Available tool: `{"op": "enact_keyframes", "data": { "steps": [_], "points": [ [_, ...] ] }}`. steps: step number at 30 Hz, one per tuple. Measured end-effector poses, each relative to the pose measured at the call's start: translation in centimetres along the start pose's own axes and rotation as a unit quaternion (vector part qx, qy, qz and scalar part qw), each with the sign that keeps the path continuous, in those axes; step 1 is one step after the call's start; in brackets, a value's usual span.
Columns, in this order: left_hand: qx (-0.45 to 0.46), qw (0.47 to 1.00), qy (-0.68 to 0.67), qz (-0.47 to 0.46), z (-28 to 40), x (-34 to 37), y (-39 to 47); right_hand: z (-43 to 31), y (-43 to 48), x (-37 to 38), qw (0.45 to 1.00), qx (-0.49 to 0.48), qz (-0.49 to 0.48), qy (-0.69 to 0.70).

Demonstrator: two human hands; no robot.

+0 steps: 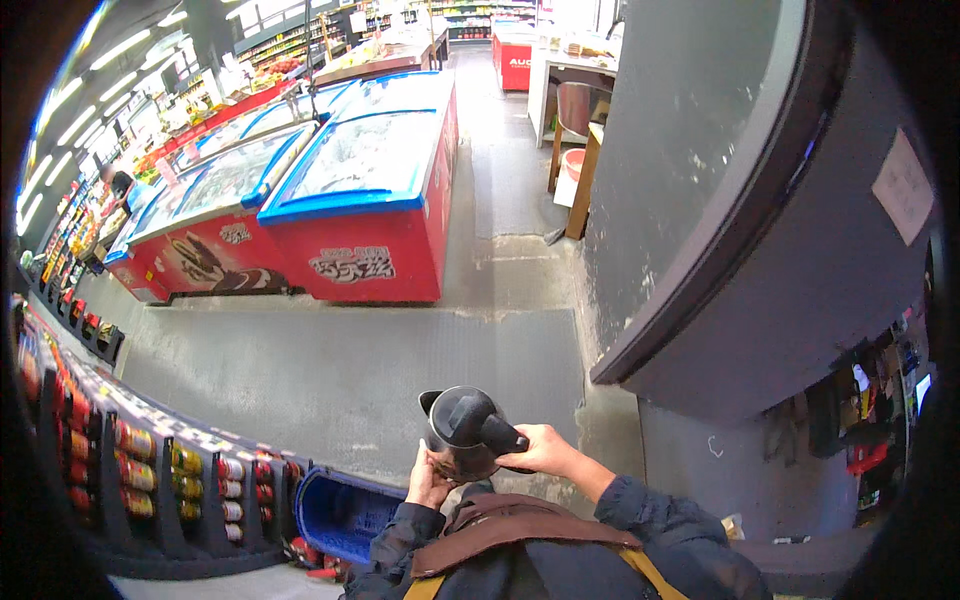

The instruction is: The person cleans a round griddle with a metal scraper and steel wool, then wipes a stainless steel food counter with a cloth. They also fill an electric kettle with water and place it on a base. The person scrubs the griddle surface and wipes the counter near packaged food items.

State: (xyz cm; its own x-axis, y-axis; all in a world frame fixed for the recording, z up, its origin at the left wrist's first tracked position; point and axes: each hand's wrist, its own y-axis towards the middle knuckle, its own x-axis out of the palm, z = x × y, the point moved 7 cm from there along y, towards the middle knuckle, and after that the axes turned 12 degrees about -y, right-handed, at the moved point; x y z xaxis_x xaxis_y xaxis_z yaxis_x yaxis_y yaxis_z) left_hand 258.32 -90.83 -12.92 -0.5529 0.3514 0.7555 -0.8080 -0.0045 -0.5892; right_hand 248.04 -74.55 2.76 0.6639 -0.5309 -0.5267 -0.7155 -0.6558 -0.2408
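Observation:
An electric kettle (pixel 466 424) with a black lid, spout and handle and a shiny body is held just in front of my chest. My right hand (pixel 541 450) grips its black handle, the thumb near the handle's upper end. My left hand (pixel 431 480) rests against the lower left side of the kettle's body, with part of the palm and fingers hidden by it. The kettle's spout points up and to the left, and its lid is down. Dark sleeves and a brown apron top lie below my hands.
Red chest freezers (pixel 360 262) with blue-rimmed glass lids stand ahead. A blue plastic basket (pixel 349 514) lies by shelves of jars (pixel 136 472) at lower left. A dark wall (pixel 675 135) and door (pixel 780 285) rise at right. A person (pixel 118 184) stands far left.

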Motion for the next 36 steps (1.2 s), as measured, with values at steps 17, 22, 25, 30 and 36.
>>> {"op": "enact_keyframes", "data": {
  "steps": [17, 22, 25, 30, 36],
  "points": [
    [-0.133, 0.985, 0.077, -0.083, 15.9, 33.1, 41.2, 5.9, 36.9, -35.3, 0.977, 0.062, 0.196, 0.059],
    [-0.113, 0.992, 0.041, -0.036, 23.4, 38.6, 52.2, 6.5, 51.0, -42.5, 0.975, 0.055, 0.170, 0.135],
    [-0.115, 0.989, 0.088, -0.027, 28.3, 42.9, 58.7, 6.6, 58.7, -46.9, 0.976, 0.022, 0.165, 0.143],
    [-0.139, 0.975, 0.154, -0.073, 35.6, 52.3, 70.5, 8.4, 69.3, -55.2, 0.954, 0.025, 0.246, 0.171],
    [-0.209, 0.928, 0.284, -0.121, 38.9, 65.1, 84.6, 11.6, 76.7, -65.5, 0.893, 0.097, 0.376, 0.228]
  ]
}}
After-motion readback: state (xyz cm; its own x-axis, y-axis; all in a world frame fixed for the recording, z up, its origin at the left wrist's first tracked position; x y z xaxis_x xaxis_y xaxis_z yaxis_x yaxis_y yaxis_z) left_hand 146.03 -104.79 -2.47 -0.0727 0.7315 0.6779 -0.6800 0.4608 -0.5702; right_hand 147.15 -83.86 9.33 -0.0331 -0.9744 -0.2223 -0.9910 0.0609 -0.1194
